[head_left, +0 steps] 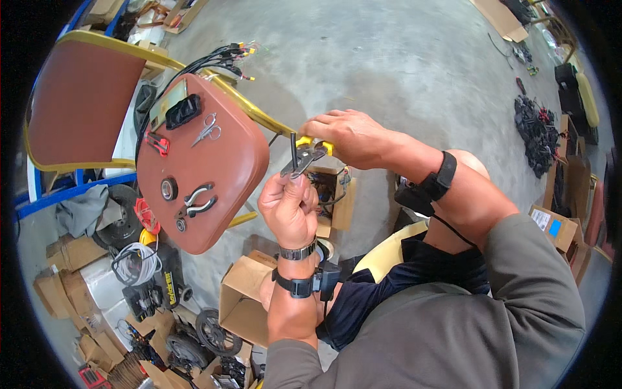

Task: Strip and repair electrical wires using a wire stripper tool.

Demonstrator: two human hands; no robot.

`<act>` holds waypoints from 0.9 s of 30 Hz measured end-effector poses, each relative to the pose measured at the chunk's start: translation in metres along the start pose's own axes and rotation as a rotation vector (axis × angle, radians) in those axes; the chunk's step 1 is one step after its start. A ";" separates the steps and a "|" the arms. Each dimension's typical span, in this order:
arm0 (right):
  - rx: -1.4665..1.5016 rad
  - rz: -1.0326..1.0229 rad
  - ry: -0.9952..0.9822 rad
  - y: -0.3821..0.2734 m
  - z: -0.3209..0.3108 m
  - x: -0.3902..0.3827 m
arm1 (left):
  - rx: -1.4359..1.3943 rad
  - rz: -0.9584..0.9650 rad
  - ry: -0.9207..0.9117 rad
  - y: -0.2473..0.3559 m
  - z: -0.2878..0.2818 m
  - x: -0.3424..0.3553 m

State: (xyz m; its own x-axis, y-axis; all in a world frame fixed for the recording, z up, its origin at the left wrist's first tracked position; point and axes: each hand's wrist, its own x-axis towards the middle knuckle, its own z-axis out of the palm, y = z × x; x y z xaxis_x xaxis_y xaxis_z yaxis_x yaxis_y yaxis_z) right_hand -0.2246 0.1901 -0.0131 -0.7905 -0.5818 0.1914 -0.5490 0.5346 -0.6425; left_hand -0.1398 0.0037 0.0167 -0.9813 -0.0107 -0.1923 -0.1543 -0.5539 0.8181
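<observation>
My right hand (355, 137) is wrapped round the yellow handles of a wire stripper (310, 154), whose dark flat jaws point toward my left hand. My left hand (289, 209) is closed, its thumb and fingertips pinching a black cable (293, 149) just at the jaws. A short length of that cable sticks up past the tool. Whether the jaws grip the cable I cannot tell. Left of my hands is a chair with a brown seat (240, 155), where scissors (207, 129), pliers (199, 200) and a roll of black tape (169, 188) lie.
On the seat also lie a red utility knife (157, 144), a black pouch (183, 111) and a cable bundle (223, 59) hanging over the edge. Below my hands stand open cardboard boxes (243, 298). Wheels (217, 332) and loose parts crowd the floor at lower left; a tangled black cable heap (536, 133) lies right.
</observation>
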 end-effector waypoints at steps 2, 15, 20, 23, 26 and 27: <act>0.046 0.013 -0.014 -0.001 0.001 0.001 | -0.063 -0.032 -0.034 0.001 0.003 -0.002; 0.014 0.002 -0.022 -0.003 0.000 0.012 | -0.092 -0.007 -0.110 0.001 -0.004 0.007; -0.106 0.125 -0.096 -0.013 -0.012 0.007 | 0.238 0.171 0.104 0.002 -0.009 0.017; -0.143 0.184 -0.129 -0.021 -0.018 0.003 | 0.463 0.225 0.292 -0.001 -0.008 0.019; -0.151 0.266 -0.204 -0.026 -0.019 0.001 | 0.595 0.276 0.362 -0.007 -0.007 0.021; -0.150 0.295 -0.232 -0.027 -0.019 -0.001 | 0.627 0.273 0.377 -0.009 -0.007 0.022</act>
State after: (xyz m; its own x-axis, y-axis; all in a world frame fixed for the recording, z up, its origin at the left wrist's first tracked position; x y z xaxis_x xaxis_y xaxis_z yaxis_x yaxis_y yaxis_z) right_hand -0.2144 0.1874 0.0179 -0.8471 -0.5040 -0.1684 -0.3551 0.7726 -0.5263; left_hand -0.1590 0.0024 0.0016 -0.9056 -0.4236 -0.0189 -0.0593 0.0823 0.9948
